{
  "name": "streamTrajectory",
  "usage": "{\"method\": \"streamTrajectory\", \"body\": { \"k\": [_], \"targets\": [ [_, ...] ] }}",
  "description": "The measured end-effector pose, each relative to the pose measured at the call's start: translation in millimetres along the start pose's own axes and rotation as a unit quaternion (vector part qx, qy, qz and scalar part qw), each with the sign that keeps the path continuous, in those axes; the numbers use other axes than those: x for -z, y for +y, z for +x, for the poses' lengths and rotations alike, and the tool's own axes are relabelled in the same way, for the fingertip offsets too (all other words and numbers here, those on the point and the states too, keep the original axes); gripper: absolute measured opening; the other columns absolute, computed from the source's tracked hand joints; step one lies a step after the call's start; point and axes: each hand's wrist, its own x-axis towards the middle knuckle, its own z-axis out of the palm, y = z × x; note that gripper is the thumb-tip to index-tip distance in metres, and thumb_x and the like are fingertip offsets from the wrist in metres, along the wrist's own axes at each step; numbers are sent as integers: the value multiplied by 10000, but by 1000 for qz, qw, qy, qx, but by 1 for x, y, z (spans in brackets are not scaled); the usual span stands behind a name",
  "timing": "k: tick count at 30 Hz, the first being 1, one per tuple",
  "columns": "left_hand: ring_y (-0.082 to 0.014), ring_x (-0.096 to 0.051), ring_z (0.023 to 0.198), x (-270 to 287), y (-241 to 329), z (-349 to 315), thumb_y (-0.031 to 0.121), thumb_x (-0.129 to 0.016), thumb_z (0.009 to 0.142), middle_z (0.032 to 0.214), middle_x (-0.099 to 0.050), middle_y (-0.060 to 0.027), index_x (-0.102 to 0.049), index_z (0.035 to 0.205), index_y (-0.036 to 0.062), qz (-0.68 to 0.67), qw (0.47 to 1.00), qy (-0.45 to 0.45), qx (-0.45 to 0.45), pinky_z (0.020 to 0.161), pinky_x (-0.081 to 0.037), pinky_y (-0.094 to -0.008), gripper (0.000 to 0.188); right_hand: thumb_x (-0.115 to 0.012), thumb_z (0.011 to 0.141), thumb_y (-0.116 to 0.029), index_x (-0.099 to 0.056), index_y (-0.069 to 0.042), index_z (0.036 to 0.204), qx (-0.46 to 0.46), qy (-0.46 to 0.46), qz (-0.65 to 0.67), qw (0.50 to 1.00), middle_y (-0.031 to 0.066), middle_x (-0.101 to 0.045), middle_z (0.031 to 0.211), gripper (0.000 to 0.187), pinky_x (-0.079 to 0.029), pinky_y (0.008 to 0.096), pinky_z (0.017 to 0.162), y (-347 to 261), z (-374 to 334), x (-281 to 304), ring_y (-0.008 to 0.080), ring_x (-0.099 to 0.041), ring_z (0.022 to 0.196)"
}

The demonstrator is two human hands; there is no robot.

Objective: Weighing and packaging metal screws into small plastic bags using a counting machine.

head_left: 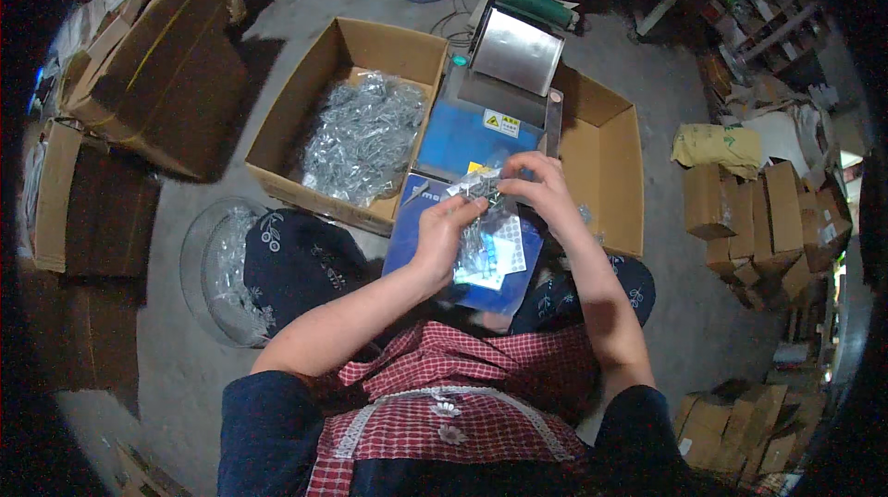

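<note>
In front of me both my hands are closed on a clear plastic bag point(478, 238) with small metal pieces, perhaps screws, bunched near its top. My left hand point(441, 236) grips the bag's left side, thumb pointing inward. At the upper right corner, the bent fingers of my right hand point(541, 187) pinch it. A white sheet with rows of grey dots point(509, 255) shows beside and partly behind the bag. Beneath lies a blue panel point(404, 236), at the near end of a blue and silver machine point(476, 127) with a yellow warning label. My fingers hide part of the bag's top.
Left of the machine stands an open carton point(268, 141) holding a heap of clear hardware bags point(365, 136). Another open carton point(615, 155) stands to the right. A wire mesh basket point(211, 266) sits by my left knee. Stacked cartons point(153, 81) and broken-down cardboard point(772, 210) flank the floor.
</note>
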Motion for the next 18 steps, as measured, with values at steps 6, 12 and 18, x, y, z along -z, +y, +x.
{"method": "streamTrajectory", "body": {
  "k": [6, 12, 18],
  "targets": [
    [-172, -647, 802, 16, -4, 13, 127, -566, 864, 940, -667, -102, -595, 1213, -34, 23, 999, -8, 35, 740, -524, -316, 386, -714, 722, -115, -665, -35, 777, -77, -21, 45, 996, 50, -651, 760, 109, -467, 268, 652, -31, 26, 17, 140, -609, 698],
    [-170, -640, 846, 19, -14, 24, 122, -579, 855, 1013, -663, -105, -568, 1270, -45, 70, 997, -17, 19, 776, -515, -294, 447, -576, 897, -111, -618, 21, 1095, -15, -92, 397, 913, 74, -657, 987, 241, -525, 299, 789, -89, 84, 41, 154, -650, 841],
    [-155, -611, 935, 16, 9, 13, 151, -581, 883, 1120, -646, -87, -608, 1251, -12, 106, 993, -18, 46, 858, -471, -275, 403, -591, 874, -123, -634, 22, 1080, -39, 88, 195, 976, 136, -677, 1012, 255, -520, 320, 730, 103, 158, 109, 227, -681, 904]
  ]
}}
